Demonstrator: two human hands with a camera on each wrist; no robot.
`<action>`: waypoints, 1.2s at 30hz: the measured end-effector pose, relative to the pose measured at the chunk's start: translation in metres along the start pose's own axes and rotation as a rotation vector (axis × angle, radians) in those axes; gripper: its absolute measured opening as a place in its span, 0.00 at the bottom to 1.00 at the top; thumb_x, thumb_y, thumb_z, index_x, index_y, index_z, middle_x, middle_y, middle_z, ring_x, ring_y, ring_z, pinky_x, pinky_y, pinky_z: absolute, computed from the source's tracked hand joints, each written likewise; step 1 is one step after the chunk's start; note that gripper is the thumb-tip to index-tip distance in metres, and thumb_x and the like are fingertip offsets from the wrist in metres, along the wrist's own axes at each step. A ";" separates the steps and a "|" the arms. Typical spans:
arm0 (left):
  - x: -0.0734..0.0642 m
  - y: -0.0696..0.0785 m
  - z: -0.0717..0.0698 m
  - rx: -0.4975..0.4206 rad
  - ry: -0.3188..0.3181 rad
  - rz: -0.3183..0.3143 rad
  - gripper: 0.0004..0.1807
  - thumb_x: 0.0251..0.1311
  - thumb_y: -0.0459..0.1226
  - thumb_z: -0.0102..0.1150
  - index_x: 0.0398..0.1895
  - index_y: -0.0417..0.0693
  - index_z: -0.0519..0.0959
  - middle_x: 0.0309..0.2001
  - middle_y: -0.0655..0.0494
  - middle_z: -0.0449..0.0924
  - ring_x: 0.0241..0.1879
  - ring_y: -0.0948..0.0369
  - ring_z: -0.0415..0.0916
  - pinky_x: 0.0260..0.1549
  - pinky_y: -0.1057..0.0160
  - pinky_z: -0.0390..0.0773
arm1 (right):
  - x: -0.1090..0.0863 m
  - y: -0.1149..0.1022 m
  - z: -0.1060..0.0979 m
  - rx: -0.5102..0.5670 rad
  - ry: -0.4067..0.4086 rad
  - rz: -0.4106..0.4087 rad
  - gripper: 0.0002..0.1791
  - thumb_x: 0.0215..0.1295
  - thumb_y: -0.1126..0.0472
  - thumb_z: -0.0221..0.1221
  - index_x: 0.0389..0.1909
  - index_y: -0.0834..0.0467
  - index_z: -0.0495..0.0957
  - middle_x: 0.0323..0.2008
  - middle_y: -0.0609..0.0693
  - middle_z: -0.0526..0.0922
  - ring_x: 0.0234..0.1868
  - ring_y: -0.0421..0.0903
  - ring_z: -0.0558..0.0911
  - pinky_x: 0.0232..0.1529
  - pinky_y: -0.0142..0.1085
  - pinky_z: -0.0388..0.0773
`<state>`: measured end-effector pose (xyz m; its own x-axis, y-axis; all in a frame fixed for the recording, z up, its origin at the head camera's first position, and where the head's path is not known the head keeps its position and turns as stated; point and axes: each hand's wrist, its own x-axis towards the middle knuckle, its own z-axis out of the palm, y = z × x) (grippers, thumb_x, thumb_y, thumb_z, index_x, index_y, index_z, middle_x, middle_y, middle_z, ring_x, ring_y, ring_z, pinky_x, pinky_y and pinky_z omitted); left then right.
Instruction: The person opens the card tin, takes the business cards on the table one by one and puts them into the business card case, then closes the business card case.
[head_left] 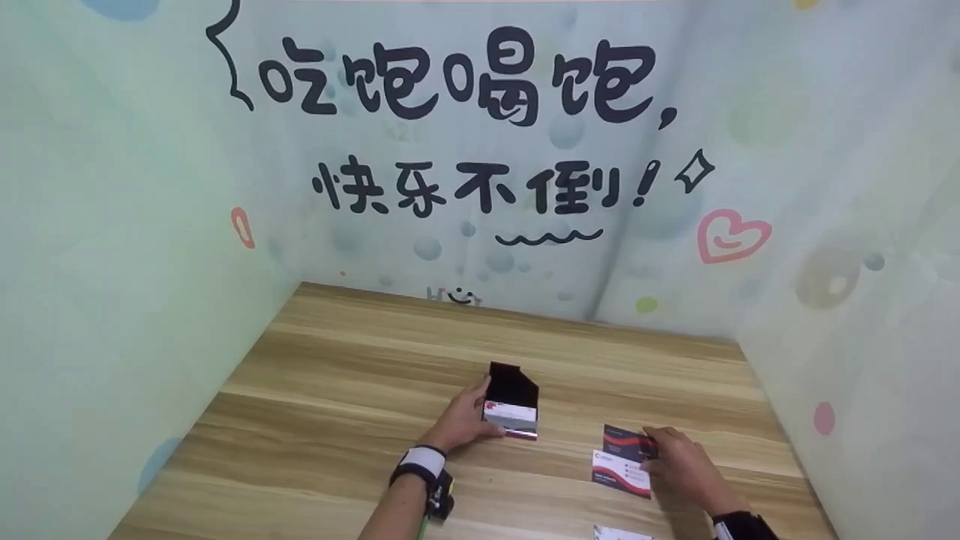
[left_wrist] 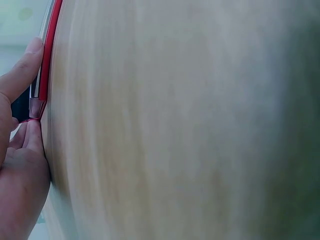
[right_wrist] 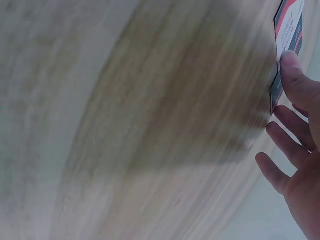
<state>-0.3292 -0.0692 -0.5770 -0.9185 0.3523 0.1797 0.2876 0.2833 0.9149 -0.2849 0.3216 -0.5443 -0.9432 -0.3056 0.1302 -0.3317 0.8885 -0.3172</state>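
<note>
1. Your left hand (head_left: 466,421) holds an open card case (head_left: 513,384) by its left side, thumb on the near left corner. The case is at the middle of the wooden surface (head_left: 337,375); whether it touches the wood you cannot tell.
2. Inside, the case is black, its far part ending in a slanted corner; the left wrist view shows its red edge. The near part holds a printed card (head_left: 510,412), white with a red mark; how many lie beneath it is hidden.
3. Your right hand (head_left: 686,465) is at the right edges of two overlapping cards, fingers by the dark card (head_left: 624,439) and thumb by the white card (head_left: 619,474). Whether it pinches either one, you cannot tell.
4. Count one case and three loose cards: the dark one, the white one partly over it, and a cut-off card (head_left: 622,533) at the near edge of the head view.
5. The white card bears a red C-like logo and red and dark waves; the dark one has a red wave. Their small print is too fine to read.
6. The backdrop (head_left: 465,142) reads "吃饱喝饱, 快乐不倒!", with a pink heart (head_left: 733,236) to the right.
</note>
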 end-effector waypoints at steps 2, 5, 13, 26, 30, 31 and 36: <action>0.000 0.000 0.000 -0.002 -0.004 0.012 0.57 0.47 0.28 0.76 0.75 0.24 0.47 0.76 0.26 0.48 0.75 0.40 0.54 0.74 0.47 0.60 | 0.000 0.001 0.001 -0.002 0.020 -0.016 0.33 0.50 0.61 0.74 0.57 0.70 0.77 0.47 0.64 0.84 0.50 0.62 0.83 0.52 0.58 0.81; 0.001 0.000 -0.001 0.022 -0.002 0.012 0.57 0.48 0.29 0.76 0.75 0.24 0.47 0.76 0.27 0.49 0.75 0.40 0.54 0.74 0.47 0.59 | 0.000 0.000 0.000 -0.011 0.022 -0.034 0.33 0.50 0.60 0.74 0.56 0.70 0.78 0.45 0.63 0.84 0.47 0.60 0.84 0.50 0.57 0.82; 0.001 0.002 0.000 0.128 0.025 -0.028 0.57 0.47 0.34 0.78 0.75 0.27 0.51 0.75 0.28 0.52 0.76 0.40 0.53 0.76 0.46 0.57 | 0.002 0.001 -0.004 -0.016 -0.022 0.001 0.32 0.52 0.57 0.73 0.56 0.69 0.78 0.46 0.62 0.82 0.45 0.57 0.83 0.48 0.57 0.82; -0.001 0.001 0.000 0.064 0.013 -0.045 0.57 0.48 0.32 0.76 0.76 0.28 0.49 0.77 0.29 0.48 0.76 0.41 0.54 0.75 0.48 0.59 | 0.004 0.009 -0.004 0.044 -0.046 0.098 0.25 0.52 0.54 0.74 0.46 0.66 0.84 0.36 0.55 0.80 0.36 0.46 0.76 0.38 0.43 0.78; -0.002 0.002 -0.001 0.079 0.023 -0.046 0.56 0.48 0.33 0.77 0.76 0.28 0.51 0.76 0.28 0.51 0.76 0.39 0.54 0.75 0.46 0.58 | 0.002 0.011 -0.004 0.068 -0.039 0.107 0.23 0.52 0.55 0.74 0.45 0.66 0.84 0.35 0.54 0.79 0.35 0.45 0.75 0.37 0.40 0.76; -0.002 0.003 -0.001 0.089 0.026 -0.051 0.56 0.48 0.33 0.77 0.76 0.29 0.51 0.76 0.28 0.51 0.76 0.39 0.53 0.76 0.45 0.57 | 0.002 0.011 -0.005 0.074 -0.048 0.110 0.24 0.52 0.54 0.74 0.46 0.66 0.84 0.36 0.54 0.79 0.36 0.45 0.75 0.38 0.40 0.76; -0.002 0.006 -0.001 0.122 0.037 -0.060 0.56 0.47 0.34 0.78 0.76 0.30 0.53 0.75 0.28 0.54 0.76 0.37 0.53 0.76 0.43 0.57 | 0.001 0.013 -0.011 0.109 -0.129 0.127 0.35 0.47 0.50 0.76 0.52 0.68 0.81 0.42 0.56 0.77 0.41 0.47 0.75 0.45 0.44 0.79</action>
<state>-0.3260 -0.0697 -0.5718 -0.9438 0.2988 0.1416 0.2610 0.4103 0.8738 -0.2903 0.3360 -0.5382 -0.9698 -0.2412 -0.0366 -0.2034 0.8824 -0.4243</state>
